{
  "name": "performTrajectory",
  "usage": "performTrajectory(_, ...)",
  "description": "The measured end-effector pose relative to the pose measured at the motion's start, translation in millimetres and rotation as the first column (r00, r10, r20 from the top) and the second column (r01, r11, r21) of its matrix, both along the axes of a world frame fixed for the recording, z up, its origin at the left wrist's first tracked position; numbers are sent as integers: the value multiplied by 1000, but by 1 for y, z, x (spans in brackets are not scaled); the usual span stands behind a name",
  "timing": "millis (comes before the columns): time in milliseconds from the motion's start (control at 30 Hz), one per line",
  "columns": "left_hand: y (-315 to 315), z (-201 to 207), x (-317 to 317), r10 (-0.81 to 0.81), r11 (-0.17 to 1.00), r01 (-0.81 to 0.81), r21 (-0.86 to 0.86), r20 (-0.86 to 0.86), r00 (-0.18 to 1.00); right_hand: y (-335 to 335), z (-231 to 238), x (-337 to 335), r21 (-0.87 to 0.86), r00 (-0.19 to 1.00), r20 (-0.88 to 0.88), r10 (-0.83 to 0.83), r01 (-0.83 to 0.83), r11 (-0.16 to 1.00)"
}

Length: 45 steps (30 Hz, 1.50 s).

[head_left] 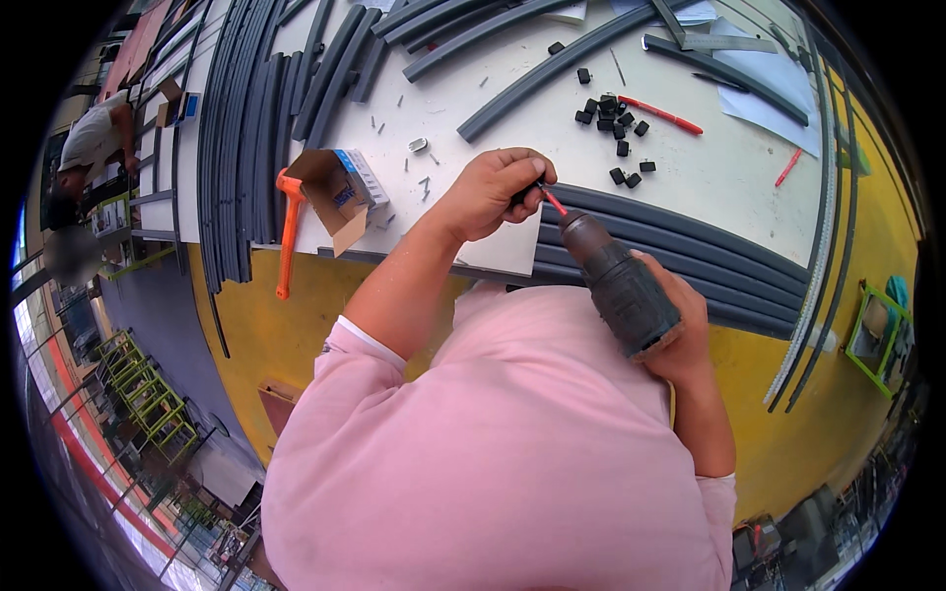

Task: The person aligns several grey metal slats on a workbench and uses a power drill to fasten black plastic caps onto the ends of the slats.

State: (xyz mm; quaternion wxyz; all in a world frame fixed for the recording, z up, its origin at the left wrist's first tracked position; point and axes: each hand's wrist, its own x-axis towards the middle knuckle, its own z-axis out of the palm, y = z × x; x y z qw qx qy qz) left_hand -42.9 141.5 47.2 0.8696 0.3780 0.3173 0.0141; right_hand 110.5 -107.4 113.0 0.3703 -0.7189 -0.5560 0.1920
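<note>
Person at the white-topped bench (724,212), a dark, bulky power drill (621,291) held against a small black block (525,193) or close to it.
The block is at the bench's near edge, pinched between thumb and fingers of the left hand (493,192); the right hand (682,315) is wrapped around the drill. On the bench I note long grey bars (680,256), loose black cubes (606,113), an orange hammer (291,236) and an open cardboard box (363,182). A yellow surface (296,335) shows below; green metal frames (148,394) and another person (94,143) are to the left. Fingers cover most of the block; whether the red bit (555,203) touches it, I cannot tell. The drill body hides most of the right hand's fingers. The room's far edges are dark and distorted.
</note>
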Motion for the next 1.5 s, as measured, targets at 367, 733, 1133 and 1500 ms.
performTrajectory(367, 18, -9, -63, 98, 994, -94, 52, -81, 992, 36, 1, -16, -2, 978, 76, 194, -195, 981)
performTrajectory(733, 16, -13, -75, 208, 970, -198, 138, -58, 977, 42, -1, -26, 14, 970, 102, 219, -222, 975)
performTrajectory(1133, 20, -18, -74, 258, 887, -185, 423, -122, 958, 47, -14, -34, 48, 974, 94, 206, -211, 976)
performTrajectory(1500, 16, -11, -54, 176, 915, -93, 392, -181, 968, 28, -18, -27, 76, 995, 56, 79, -83, 994)
